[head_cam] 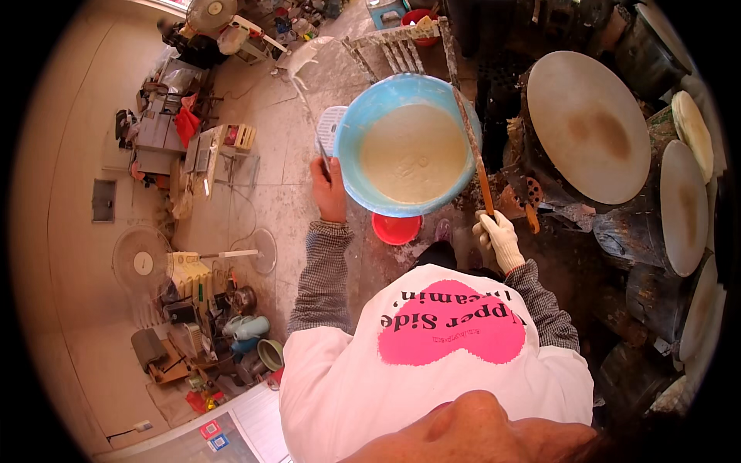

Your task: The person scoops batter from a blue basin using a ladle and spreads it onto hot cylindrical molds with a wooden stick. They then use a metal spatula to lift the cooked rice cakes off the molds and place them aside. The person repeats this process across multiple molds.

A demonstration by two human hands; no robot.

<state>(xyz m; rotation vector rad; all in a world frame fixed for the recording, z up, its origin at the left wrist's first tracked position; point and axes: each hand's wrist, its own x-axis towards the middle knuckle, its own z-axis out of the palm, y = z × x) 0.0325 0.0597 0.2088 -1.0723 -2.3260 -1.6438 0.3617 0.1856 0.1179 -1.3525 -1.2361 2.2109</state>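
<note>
A wide blue plastic basin (411,144) of pale batter stands before me. At its left side my bare left hand (330,188) is closed on the handle of a ladle (302,95), whose batter-coated bowl hangs over the floor. My right hand (499,238), in a white knit glove, grips the orange lower end of a long stick (474,153), crusted with batter further up, along the basin's right side. Right of it lies a large round griddle (587,127) with a brown patch in its middle. A red bowl (397,228) shows under the basin's near edge.
More round griddles (684,208) on dark drum stoves line the right side, with a pale flatbread (692,136) beside them. A batter-splashed chair (399,40) stands behind the basin. Floor fans (143,263) and cluttered tables are at left. A person is at the upper left.
</note>
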